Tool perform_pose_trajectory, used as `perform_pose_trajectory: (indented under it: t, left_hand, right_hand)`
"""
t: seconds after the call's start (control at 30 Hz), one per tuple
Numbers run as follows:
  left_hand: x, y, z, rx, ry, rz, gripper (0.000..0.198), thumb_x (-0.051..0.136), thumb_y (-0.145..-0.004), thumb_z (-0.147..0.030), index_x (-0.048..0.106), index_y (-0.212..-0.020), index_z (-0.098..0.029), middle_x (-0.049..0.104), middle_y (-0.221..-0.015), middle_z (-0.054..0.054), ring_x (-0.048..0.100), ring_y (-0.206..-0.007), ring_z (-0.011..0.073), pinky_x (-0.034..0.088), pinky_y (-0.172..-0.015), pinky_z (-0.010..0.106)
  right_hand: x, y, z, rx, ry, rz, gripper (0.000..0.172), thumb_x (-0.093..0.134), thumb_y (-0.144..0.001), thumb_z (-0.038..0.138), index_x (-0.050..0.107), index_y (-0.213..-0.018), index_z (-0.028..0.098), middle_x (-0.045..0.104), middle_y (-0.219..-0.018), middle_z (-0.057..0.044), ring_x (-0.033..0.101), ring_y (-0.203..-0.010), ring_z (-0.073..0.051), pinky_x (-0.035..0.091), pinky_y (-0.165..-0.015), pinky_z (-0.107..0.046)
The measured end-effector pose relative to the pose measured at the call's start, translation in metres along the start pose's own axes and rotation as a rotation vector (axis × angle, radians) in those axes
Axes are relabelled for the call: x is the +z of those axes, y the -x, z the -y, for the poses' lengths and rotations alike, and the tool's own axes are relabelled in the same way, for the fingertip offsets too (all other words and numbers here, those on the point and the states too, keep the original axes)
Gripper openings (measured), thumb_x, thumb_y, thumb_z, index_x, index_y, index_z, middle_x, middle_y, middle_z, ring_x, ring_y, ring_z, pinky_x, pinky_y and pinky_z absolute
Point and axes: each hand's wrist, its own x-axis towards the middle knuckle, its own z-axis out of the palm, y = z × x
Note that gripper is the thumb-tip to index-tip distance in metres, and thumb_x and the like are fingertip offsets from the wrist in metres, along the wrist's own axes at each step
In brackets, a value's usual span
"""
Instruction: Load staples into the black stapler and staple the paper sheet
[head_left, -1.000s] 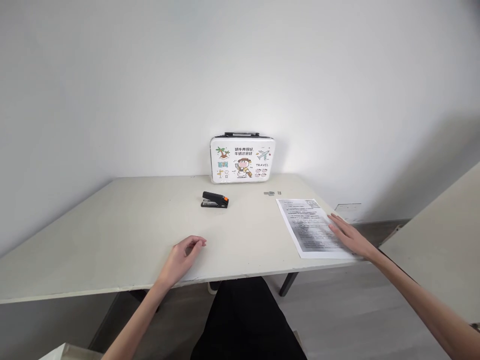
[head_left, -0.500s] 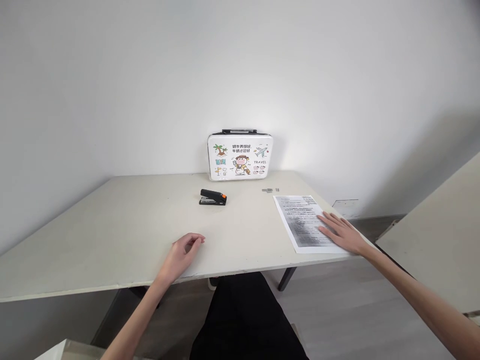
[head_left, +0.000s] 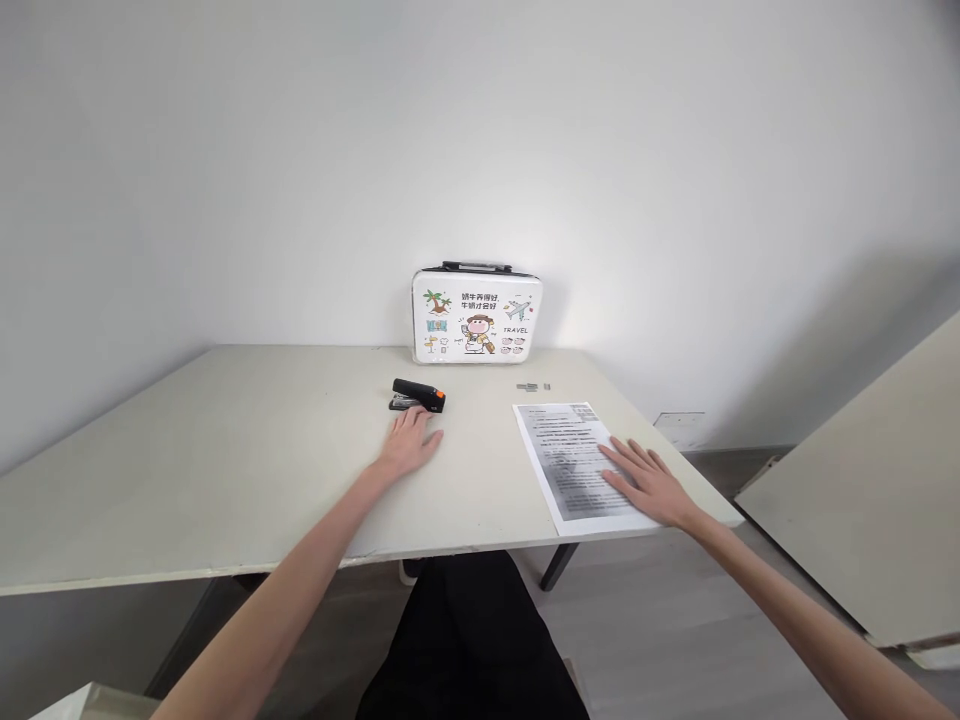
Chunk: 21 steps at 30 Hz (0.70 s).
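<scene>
My left hand (head_left: pixel 407 443) reaches to the near side of a black stapler (head_left: pixel 417 394) with an orange tab. Its fingers are stretched forward, with the tips at the stapler's lower edge; whether they touch it I cannot tell. My right hand (head_left: pixel 646 482) lies flat, fingers spread, on the right part of a printed sheet of paper (head_left: pixel 562 455). The sheet rests near the table's front right edge. Behind it lie several small grey staple strips (head_left: pixel 529 386).
A white case (head_left: pixel 476 318) with cartoon prints and a black handle stands upright against the wall at the back of the pale table (head_left: pixel 247 450). A pale panel (head_left: pixel 862 500) stands to the right, beyond the table's edge.
My left hand has moved forward to the stapler, its curled fingers now stretched out. The paper has slid left and towards me under my right hand. The view has shifted slightly.
</scene>
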Motion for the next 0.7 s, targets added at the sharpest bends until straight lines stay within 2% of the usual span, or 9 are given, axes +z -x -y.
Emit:
perform_pose_trajectory:
  t: [0.2, 0.33, 0.5, 0.6, 0.7]
  left_hand:
    - [-0.011, -0.022, 0.023, -0.037, -0.164, 0.004, 0.042, 0.069, -0.085, -0.042, 0.065, -0.119, -0.017, 0.056, -0.144, 0.019, 0.045, -0.139, 0.0402, 0.02, -0.125, 0.051]
    - [-0.017, -0.027, 0.032, -0.047, -0.247, 0.025, 0.047, 0.059, -0.091, -0.047, 0.061, -0.127, -0.016, 0.057, -0.147, 0.019, 0.046, -0.141, 0.0375, 0.025, -0.124, 0.05]
    - [-0.034, -0.004, 0.033, -0.02, -0.292, 0.103, 0.057, 0.04, -0.101, -0.059, 0.06, -0.136, -0.018, 0.062, -0.145, 0.014, 0.055, -0.138, 0.0332, 0.037, -0.12, 0.048]
    - [-0.051, 0.022, 0.033, 0.028, -0.307, 0.163, 0.066, 0.043, -0.099, -0.067, 0.057, -0.142, -0.02, 0.059, -0.151, 0.011, 0.054, -0.14, 0.0317, 0.038, -0.121, 0.045]
    - [-0.071, 0.046, 0.039, 0.093, -0.4, 0.193, 0.072, 0.05, -0.096, -0.072, 0.055, -0.146, -0.022, 0.051, -0.159, 0.011, 0.045, -0.149, 0.0331, 0.032, -0.125, 0.047]
  right_hand:
    - [0.0, -0.003, 0.029, -0.029, -0.032, 0.016, 0.069, 0.029, -0.102, 0.075, 0.035, -0.163, 0.044, 0.02, -0.174, 0.007, 0.011, -0.162, -0.034, 0.013, -0.131, -0.062]
    - [-0.003, -0.005, 0.064, -0.03, -0.06, 0.035, 0.072, 0.027, -0.102, 0.076, 0.034, -0.164, 0.041, 0.017, -0.174, 0.006, 0.006, -0.163, -0.033, 0.009, -0.131, -0.062]
    - [-0.003, -0.014, 0.148, -0.108, -0.143, 0.087, 0.077, 0.025, -0.101, 0.078, 0.035, -0.165, 0.036, 0.015, -0.175, 0.004, 0.0, -0.163, -0.036, 0.0, -0.13, -0.063]
    - [0.004, -0.016, 0.207, -0.179, -0.212, 0.105, 0.077, 0.027, -0.1, 0.078, 0.038, -0.164, 0.036, 0.016, -0.176, 0.003, 0.0, -0.163, -0.037, -0.001, -0.129, -0.062]
    - [0.014, -0.016, 0.255, -0.237, -0.284, 0.077, 0.076, 0.033, -0.1, 0.078, 0.043, -0.161, 0.034, 0.021, -0.175, -0.002, 0.005, -0.163, -0.039, 0.0, -0.128, -0.063]
